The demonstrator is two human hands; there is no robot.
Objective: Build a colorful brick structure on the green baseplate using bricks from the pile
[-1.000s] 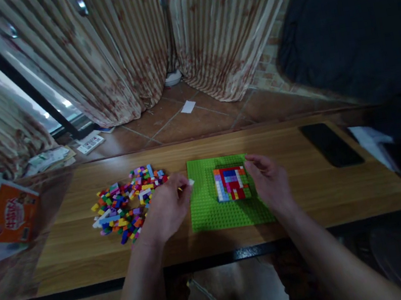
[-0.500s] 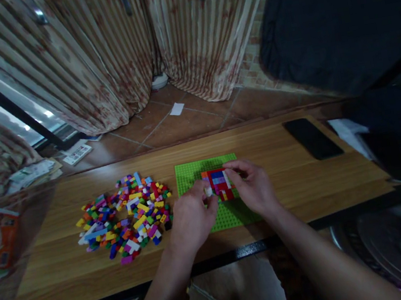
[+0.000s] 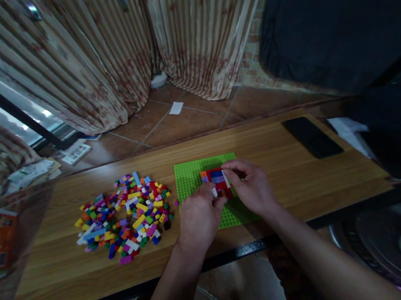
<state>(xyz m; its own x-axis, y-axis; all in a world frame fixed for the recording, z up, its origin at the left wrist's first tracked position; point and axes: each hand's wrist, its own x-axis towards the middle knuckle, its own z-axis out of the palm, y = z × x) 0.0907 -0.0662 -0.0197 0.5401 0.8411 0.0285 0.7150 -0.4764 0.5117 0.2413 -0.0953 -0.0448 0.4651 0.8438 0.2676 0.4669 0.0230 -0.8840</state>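
Observation:
A green baseplate (image 3: 185, 173) lies on the table, carrying a low block of building bricks (image 3: 217, 174) in red, blue, purple, orange and white. My left hand (image 3: 198, 217) is closed at the block's near left side, pinching a small white brick (image 3: 214, 192) between thumb and forefinger. At the block's right edge, my right hand (image 3: 253, 187) has its thumb and forefinger pressed against the bricks. Its other fingers are curled, and they hide part of the plate's right side.
A pile of loose coloured bricks (image 3: 137, 209) is spread on the wooden table (image 3: 64, 280) to the left. One small magenta brick (image 3: 176, 203) lies beside the plate. A black phone (image 3: 312, 137) rests at the right. Beyond the far edge are tiled floor and striped curtains (image 3: 100, 59).
My left hand has shifted slightly right and now covers more of the block's near side, the white brick moving with it. My right hand stays almost in place.

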